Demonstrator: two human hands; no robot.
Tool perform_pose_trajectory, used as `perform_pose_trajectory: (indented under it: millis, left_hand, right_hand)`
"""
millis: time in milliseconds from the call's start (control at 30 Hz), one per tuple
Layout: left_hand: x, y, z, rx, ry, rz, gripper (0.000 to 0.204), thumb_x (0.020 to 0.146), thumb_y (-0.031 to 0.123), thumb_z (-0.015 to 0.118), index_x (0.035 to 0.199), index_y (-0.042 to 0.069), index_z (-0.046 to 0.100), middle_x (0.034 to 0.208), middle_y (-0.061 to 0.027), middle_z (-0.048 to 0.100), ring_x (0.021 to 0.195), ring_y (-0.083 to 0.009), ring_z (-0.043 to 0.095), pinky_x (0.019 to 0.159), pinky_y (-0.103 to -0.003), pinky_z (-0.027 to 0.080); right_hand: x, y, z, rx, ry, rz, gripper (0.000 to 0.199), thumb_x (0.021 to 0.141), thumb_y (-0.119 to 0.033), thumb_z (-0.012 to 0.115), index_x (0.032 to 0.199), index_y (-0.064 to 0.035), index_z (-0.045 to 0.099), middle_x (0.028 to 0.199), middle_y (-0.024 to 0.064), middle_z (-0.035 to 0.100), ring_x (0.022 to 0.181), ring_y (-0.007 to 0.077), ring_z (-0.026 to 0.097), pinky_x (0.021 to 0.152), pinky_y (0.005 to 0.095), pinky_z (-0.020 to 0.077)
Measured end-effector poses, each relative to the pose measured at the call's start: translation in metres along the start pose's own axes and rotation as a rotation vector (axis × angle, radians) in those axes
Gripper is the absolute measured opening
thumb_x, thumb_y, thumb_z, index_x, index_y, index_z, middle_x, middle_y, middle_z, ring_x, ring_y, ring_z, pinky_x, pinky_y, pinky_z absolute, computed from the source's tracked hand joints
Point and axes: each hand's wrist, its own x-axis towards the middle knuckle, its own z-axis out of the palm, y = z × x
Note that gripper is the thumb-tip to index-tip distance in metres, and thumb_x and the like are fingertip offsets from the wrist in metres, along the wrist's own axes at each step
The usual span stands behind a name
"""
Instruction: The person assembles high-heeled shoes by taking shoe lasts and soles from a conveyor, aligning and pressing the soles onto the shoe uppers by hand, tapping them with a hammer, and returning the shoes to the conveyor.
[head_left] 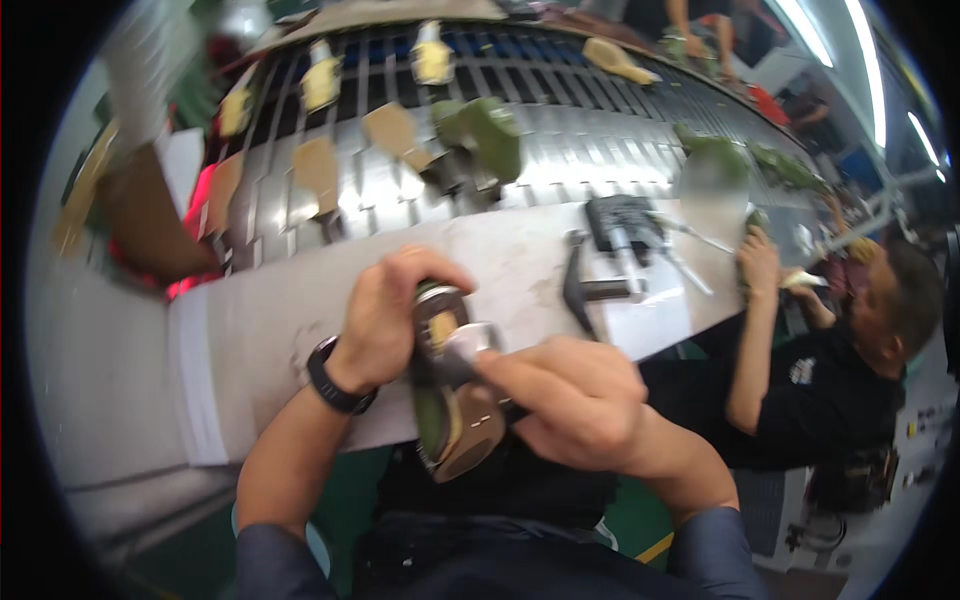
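Observation:
My left hand [385,315], with a black watch on its wrist, grips the upper part of a green shoe [450,420] turned sole side up, its tan insole board showing. My right hand [570,395] holds the shoe from the right, the fingers pressing a small shiny metal tool [470,345] against it. The shoe hangs over the near edge of a grey workbench [290,320].
A hammer [585,290] and a black tool [625,225] lie on the bench to the right. Behind runs a slatted metal conveyor [590,150] carrying green shoes and tan lasts. A person in a black shirt [810,385] works at my right.

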Motion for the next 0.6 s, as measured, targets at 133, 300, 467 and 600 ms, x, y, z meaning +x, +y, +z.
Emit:
perform_pose_trajectory:
  millis: [133, 300, 467, 600]
  left_hand:
    - [-0.005, 0.006, 0.001, 0.002, -0.021, -0.025, 0.105, 0.103, 0.075, 0.003, 0.101, -0.002, 0.074, 0.099, -0.0123, 0.071, 0.097, -0.0235, 0.061, 0.095, -0.036, 0.046]
    - [-0.010, 0.004, -0.006, 0.025, -0.054, -0.022, 0.113, 0.098, 0.080, -0.004, 0.103, -0.001, 0.074, 0.101, -0.0116, 0.070, 0.096, -0.0220, 0.061, 0.094, -0.035, 0.047]
    - [-0.011, 0.010, -0.008, 0.064, -0.096, -0.022, 0.114, 0.097, 0.082, -0.003, 0.101, -0.001, 0.075, 0.103, -0.0125, 0.071, 0.096, -0.0216, 0.061, 0.093, -0.034, 0.047]
    - [-0.011, 0.013, -0.009, 0.075, -0.096, -0.003, 0.114, 0.097, 0.082, -0.003, 0.100, -0.001, 0.075, 0.100, -0.0123, 0.072, 0.095, -0.0216, 0.061, 0.092, -0.034, 0.047]
  right_hand:
    - [-0.003, 0.006, 0.021, -0.035, 0.040, -0.076, 0.033, 0.077, -0.002, 0.081, 0.108, 0.0069, 0.074, 0.078, 0.0075, 0.064, 0.058, 0.0185, 0.059, 0.050, 0.0315, 0.0470]
    - [-0.004, 0.010, 0.043, -0.099, 0.088, -0.128, 0.036, 0.075, -0.001, 0.079, 0.109, 0.0085, 0.073, 0.081, 0.0085, 0.063, 0.058, 0.0184, 0.058, 0.049, 0.0311, 0.0462]
    - [-0.006, 0.010, 0.050, -0.112, 0.126, -0.125, 0.039, 0.071, -0.002, 0.075, 0.108, 0.0086, 0.073, 0.080, 0.0085, 0.063, 0.058, 0.0182, 0.058, 0.049, 0.0310, 0.0468]
    - [-0.006, 0.011, 0.051, -0.114, 0.111, -0.125, 0.043, 0.066, -0.004, 0.071, 0.107, 0.0086, 0.074, 0.079, 0.0087, 0.063, 0.058, 0.0186, 0.058, 0.050, 0.0312, 0.0476]
